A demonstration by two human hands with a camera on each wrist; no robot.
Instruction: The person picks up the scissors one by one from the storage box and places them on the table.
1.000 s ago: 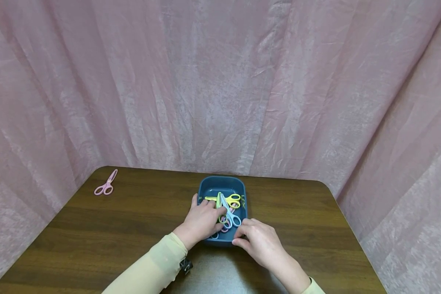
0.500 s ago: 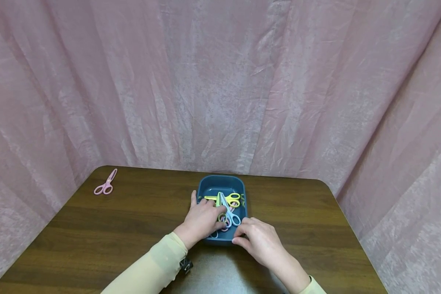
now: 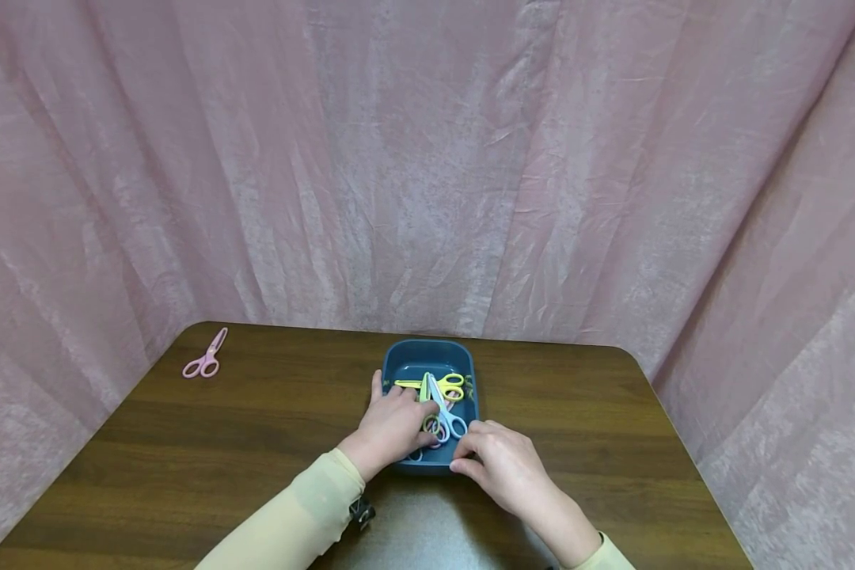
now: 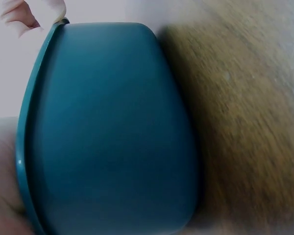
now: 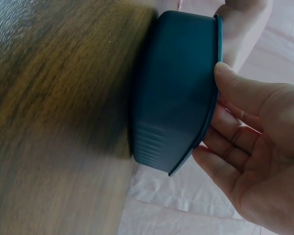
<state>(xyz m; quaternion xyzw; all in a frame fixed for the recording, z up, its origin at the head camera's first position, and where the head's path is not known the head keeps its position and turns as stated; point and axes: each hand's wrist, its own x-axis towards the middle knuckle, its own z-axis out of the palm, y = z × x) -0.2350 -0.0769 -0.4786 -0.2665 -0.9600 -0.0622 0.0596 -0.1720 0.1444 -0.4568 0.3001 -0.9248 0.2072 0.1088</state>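
A dark blue plastic tray stands near the middle of the table, holding several scissors. Yellow scissors, light blue scissors and green scissors overlap in it, with pink parts partly covered beneath. My left hand reaches over the tray's left side, its fingers spread over the scissors. The index finger and thumb lie apart on either side of the green handle, and the little finger points forward at the left rim. My right hand pinches the tray's near right corner, thumb on the rim in the right wrist view.
Pink scissors lie alone at the table's far left corner. The brown wooden table ends at the back before a pink curtain, which also hangs along both sides. A small black device shows under the left sleeve.
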